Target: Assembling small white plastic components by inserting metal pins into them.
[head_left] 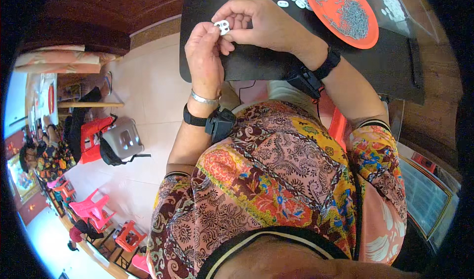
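Together, left hand (pixel 204 50) and right hand (pixel 266 24), fingertips against one white piece (pixel 223 27).

Fingers (pixel 208 31) cover part of the white piece (pixel 224 27), hiding its edges. The top border cuts off the orange dish (pixel 360 43) and the dark surface (pixel 256 64). The far white bits (pixel 387 0) blur, perhaps under clear plastic; individual grey pins (pixel 356 23) are too small to tell.
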A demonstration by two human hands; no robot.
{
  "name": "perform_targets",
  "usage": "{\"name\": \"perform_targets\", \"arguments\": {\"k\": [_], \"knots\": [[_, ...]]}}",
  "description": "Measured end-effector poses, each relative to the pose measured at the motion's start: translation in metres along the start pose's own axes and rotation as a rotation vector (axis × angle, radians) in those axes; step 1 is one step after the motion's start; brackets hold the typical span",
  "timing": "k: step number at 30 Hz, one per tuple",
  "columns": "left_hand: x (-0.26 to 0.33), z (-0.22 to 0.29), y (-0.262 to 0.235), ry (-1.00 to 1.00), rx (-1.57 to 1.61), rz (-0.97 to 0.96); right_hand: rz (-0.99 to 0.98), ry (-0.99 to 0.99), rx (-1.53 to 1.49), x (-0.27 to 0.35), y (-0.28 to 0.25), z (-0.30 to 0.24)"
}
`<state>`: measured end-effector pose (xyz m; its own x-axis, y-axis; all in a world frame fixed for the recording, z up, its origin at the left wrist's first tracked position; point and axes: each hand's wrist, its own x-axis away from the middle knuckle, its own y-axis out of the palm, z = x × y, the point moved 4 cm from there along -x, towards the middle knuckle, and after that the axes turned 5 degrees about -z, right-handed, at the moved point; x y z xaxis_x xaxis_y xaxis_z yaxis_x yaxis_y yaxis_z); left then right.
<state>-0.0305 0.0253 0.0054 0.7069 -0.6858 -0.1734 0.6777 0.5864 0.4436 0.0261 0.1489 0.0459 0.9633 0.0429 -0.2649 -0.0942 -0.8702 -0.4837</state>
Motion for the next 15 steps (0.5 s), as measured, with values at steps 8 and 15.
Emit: {"name": "perform_targets", "arguments": {"k": [8,15], "knots": [[-0.001,-0.004,0.0,-0.007,-0.077,0.051,0.091,-0.135,0.155,0.001,0.0,-0.006],[0.0,0.0,0.003,0.01,-0.065,0.06,0.117,-0.171,0.297,0.002,0.001,-0.011]]}}
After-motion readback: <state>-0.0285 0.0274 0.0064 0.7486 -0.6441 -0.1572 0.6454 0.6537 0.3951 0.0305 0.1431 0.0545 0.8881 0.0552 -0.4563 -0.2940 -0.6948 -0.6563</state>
